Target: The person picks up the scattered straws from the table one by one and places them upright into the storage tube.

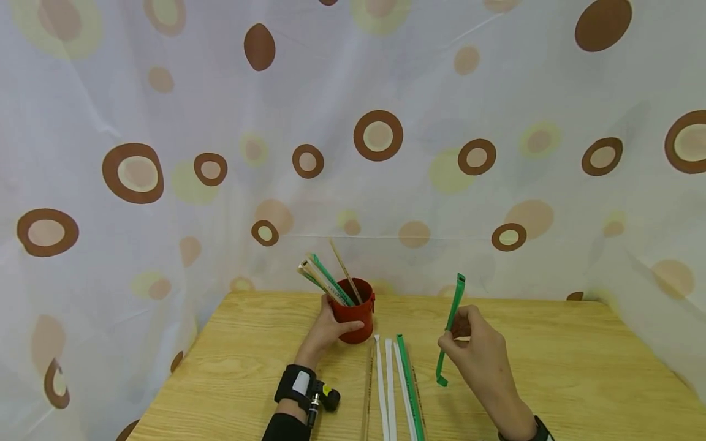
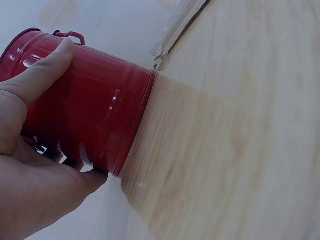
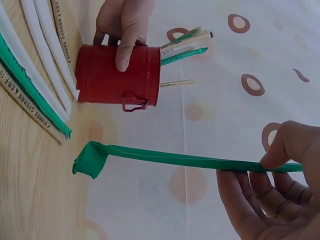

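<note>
Well, the two hands are apart, each busy with something of its own. The left hand [image 1: 325, 334] is wrapped around a red bucket [image 1: 353, 324] near the far edge of the table [image 1: 579, 367], its thumb laid across the bucket's side. A bunch of slim wrapped packets [image 1: 326, 278] (green, white and tan) sticks out of the bucket, leaning left, while one tan stick [image 1: 342, 263] stands a little away from the others. The right hand [image 1: 481, 349], well to the right of the bucket, pinches a green packet [image 1: 456, 300] between thumb and fingers – held roughly upright above the table, its lower end folded over. Between the hands, a row of packets lies lengthwise on the table: a tan strip [image 1: 368, 392] at the left, then white strips [image 1: 390, 386], a green strip [image 1: 409, 383] and another tan strip [image 1: 416, 386] just beside it – all pointing away from the person, with a dotted curtain [image 1: 331, 202] behind
</note>
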Demonstrator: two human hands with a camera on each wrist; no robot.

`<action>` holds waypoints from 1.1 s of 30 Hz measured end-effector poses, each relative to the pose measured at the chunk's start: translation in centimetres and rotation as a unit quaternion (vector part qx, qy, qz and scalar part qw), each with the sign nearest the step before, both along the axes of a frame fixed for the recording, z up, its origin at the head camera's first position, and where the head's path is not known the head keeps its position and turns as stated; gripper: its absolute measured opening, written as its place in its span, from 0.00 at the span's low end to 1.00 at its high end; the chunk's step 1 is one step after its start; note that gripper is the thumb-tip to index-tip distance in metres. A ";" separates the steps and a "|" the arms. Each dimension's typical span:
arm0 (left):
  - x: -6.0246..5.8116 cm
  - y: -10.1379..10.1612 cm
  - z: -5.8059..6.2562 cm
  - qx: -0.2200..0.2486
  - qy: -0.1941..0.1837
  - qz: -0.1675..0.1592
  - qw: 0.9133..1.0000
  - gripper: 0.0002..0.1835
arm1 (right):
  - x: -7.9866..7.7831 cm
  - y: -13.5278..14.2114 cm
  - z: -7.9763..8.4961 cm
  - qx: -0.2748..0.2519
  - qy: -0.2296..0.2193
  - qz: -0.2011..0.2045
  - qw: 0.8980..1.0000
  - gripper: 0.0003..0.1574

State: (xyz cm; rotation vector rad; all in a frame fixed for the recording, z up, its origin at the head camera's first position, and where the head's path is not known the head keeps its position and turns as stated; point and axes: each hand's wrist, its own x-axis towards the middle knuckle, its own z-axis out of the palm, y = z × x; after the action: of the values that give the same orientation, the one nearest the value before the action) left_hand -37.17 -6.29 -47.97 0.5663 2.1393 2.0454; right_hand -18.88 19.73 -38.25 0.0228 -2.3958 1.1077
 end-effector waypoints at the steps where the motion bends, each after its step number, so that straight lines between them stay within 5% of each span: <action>1: 0.0 0.0 0.0 0.001 0.001 -0.001 1.000 0.53 | 0.0 0.0 0.0 0.000 0.001 0.000 1.000 0.11; 22: -0.2 -0.2 0.2 -0.003 -0.001 0.006 1.000 0.53 | -0.4 -0.9 -0.3 -0.023 0.002 0.027 0.999 0.12; 28: -0.5 0.1 0.1 -0.001 0.002 0.003 1.000 0.52 | -1.2 -2.0 -1.3 -0.011 0.084 0.060 0.995 0.16; 33: -0.2 -0.1 0.0 0.000 0.000 -0.001 1.000 0.52 | -3.3 -3.6 -1.6 -0.028 0.180 0.111 0.977 0.18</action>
State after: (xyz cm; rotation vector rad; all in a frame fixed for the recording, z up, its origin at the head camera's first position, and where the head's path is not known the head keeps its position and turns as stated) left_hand -37.38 -6.36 -47.99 0.5697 2.1387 2.0432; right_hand -22.22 16.16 -39.84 0.4436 -2.0717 1.1570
